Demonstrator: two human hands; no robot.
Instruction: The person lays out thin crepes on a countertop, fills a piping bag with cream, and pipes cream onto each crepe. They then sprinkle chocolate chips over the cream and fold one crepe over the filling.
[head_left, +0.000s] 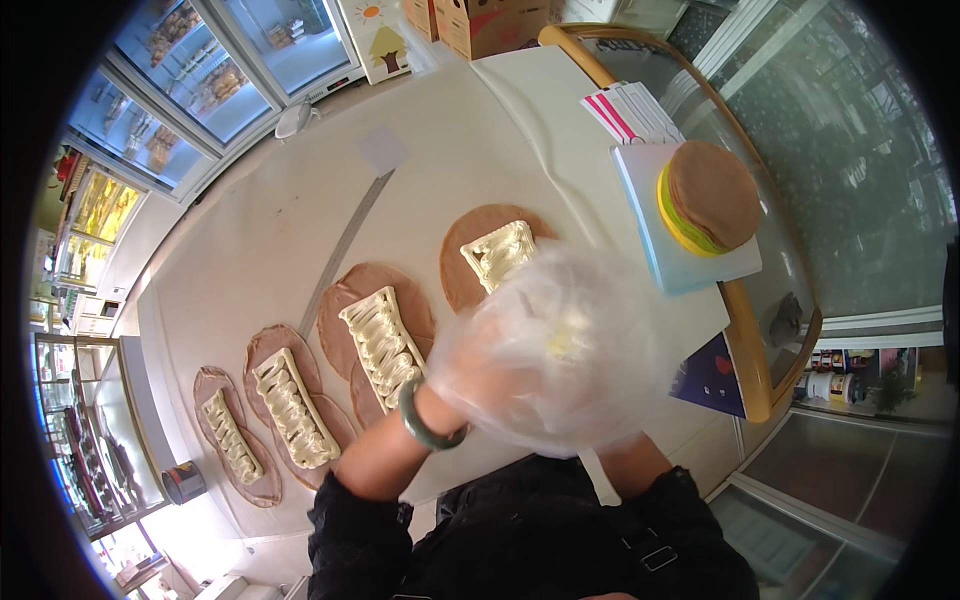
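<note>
A clear plastic bag with a little cream inside (592, 360) is spread in front of my body. My left hand (480, 367), with a green bangle at the wrist, is seen blurred through its left side. Only the forearm of my right arm shows; the hand is hidden behind the bag. Just beyond the bag lies a brown crepe (457, 262) with a rectangle of piped cream (495, 251). To the left, more overlapping brown crepes (375, 281) carry long piped strips of cream (382, 352), (296, 409), (231, 435).
A metal ruler (345, 244) lies beyond the crepes near a paper square (382, 150). At the right, stacked brown, green and yellow crepes (712, 196) rest on a pale board (645, 255), beside a wood-edged glass counter (742, 352). A can (184, 482) stands at the left.
</note>
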